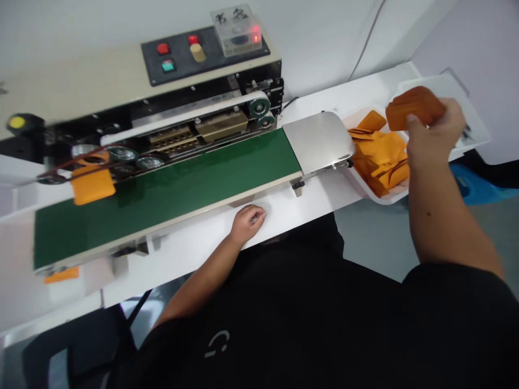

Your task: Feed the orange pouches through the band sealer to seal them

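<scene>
My right hand (433, 132) is raised over a white tray (383, 195) at the right and grips an orange pouch (413, 107). Several more orange pouches (379, 156) lie heaped in that tray. My left hand (248, 221) rests on the white table edge in front of the sealing machine, its fingers curled in with nothing in them. Another orange pouch (92, 182) rides on the green conveyor belt (182, 189) at the left, its top edge in the sealer's rollers.
The sealer's control panel (194, 54) has red and green buttons and a lit display. A steel feed plate (318, 140) sits at the belt's right end. A white lid or tray (470, 102) lies far right. A blue object (474, 186) is below it.
</scene>
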Demonstrator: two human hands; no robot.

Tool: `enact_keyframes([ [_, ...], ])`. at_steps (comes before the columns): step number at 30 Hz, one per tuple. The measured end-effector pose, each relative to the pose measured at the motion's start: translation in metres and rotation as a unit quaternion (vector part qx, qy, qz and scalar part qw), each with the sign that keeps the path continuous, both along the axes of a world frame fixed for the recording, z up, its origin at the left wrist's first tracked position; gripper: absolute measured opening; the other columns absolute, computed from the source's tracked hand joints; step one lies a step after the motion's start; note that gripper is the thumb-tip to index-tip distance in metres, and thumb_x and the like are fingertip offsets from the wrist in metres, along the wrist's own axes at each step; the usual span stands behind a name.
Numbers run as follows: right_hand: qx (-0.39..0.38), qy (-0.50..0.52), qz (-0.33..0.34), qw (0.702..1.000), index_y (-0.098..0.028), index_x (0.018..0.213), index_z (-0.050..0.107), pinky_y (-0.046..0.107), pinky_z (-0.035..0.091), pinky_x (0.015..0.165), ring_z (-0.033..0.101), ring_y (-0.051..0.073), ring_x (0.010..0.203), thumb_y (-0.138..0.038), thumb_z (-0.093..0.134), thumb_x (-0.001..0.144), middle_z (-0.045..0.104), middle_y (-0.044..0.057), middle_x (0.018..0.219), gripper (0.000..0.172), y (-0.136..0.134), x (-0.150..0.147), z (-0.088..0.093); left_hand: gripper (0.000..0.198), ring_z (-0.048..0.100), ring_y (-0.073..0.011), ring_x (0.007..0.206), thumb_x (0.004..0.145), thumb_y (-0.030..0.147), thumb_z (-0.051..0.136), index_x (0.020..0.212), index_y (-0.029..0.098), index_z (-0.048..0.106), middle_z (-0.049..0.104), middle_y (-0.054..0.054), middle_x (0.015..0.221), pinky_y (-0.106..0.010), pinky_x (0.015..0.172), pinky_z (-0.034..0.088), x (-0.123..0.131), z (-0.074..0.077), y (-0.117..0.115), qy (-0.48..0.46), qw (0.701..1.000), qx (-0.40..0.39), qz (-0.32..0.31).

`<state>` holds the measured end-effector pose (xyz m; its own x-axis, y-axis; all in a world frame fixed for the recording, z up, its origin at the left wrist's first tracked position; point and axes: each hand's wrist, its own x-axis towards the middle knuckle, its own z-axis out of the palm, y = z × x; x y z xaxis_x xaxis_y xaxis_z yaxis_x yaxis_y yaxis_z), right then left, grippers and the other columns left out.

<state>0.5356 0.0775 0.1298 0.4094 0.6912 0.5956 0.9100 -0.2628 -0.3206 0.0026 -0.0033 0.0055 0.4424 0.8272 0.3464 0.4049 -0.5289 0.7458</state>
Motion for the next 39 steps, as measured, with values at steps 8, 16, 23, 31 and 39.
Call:
enact_keyframes([
  [8, 0.050, 0.501, 0.297, 0.811, -0.022, 0.115, 0.068, 0.047, 0.062, 0.099, 0.072, 0.025, 0.107, -0.041, 0.084, 0.083, 0.071, 0.009, 0.115, 0.041, -0.134, -0.232, -0.058, 0.059, 0.073, -0.0212, 0.083, 0.088, 0.052, 0.079, 0.135, 0.022, 0.061, 0.077, -0.011, 0.109, -0.037, 0.079, 0.062, 0.001, -0.001, -0.012, 0.021, 0.997, -0.009, -0.076],
  [16, -0.124, 0.558, 0.380, 0.727, -0.025, 0.132, 0.059, 0.043, 0.061, 0.102, 0.071, 0.025, 0.114, -0.048, 0.073, 0.093, 0.070, 0.010, 0.126, 0.047, -0.133, -0.333, -0.118, 0.054, 0.074, -0.0219, 0.091, 0.097, 0.060, 0.067, 0.132, 0.020, 0.057, 0.074, -0.012, 0.110, -0.036, 0.080, 0.061, 0.001, -0.018, -0.027, -0.082, 0.991, -0.071, 0.083],
  [23, -0.130, 0.287, 0.415, 0.853, -0.027, 0.144, 0.060, 0.055, 0.053, 0.105, 0.065, 0.032, 0.109, -0.042, 0.081, 0.086, 0.069, 0.011, 0.113, 0.063, -0.113, -0.308, -0.127, 0.026, 0.068, -0.0223, 0.089, 0.094, 0.044, 0.075, 0.106, 0.022, 0.067, 0.071, -0.008, 0.099, -0.037, 0.080, 0.058, 0.003, -0.006, -0.014, -0.032, 0.998, -0.024, 0.054],
  [31, -0.156, 0.205, 0.440, 0.860, -0.028, 0.115, 0.075, 0.049, 0.054, 0.100, 0.066, 0.029, 0.103, -0.033, 0.067, 0.096, 0.074, 0.007, 0.107, 0.021, -0.112, -0.295, -0.135, 0.026, 0.071, -0.0252, 0.112, 0.099, 0.035, 0.069, 0.123, 0.025, 0.066, 0.075, -0.011, 0.119, -0.045, 0.099, 0.058, 0.006, -0.005, -0.010, -0.023, 0.999, -0.006, -0.028],
  [39, -0.153, 0.196, 0.428, 0.869, -0.025, 0.142, 0.065, 0.052, 0.054, 0.102, 0.065, 0.031, 0.106, -0.031, 0.067, 0.096, 0.075, 0.009, 0.110, 0.047, -0.113, -0.296, -0.144, 0.039, 0.070, -0.0280, 0.109, 0.093, 0.040, 0.077, 0.125, 0.022, 0.065, 0.075, -0.012, 0.115, -0.046, 0.098, 0.055, 0.011, -0.005, -0.009, 0.040, 0.999, -0.015, 0.009],
])
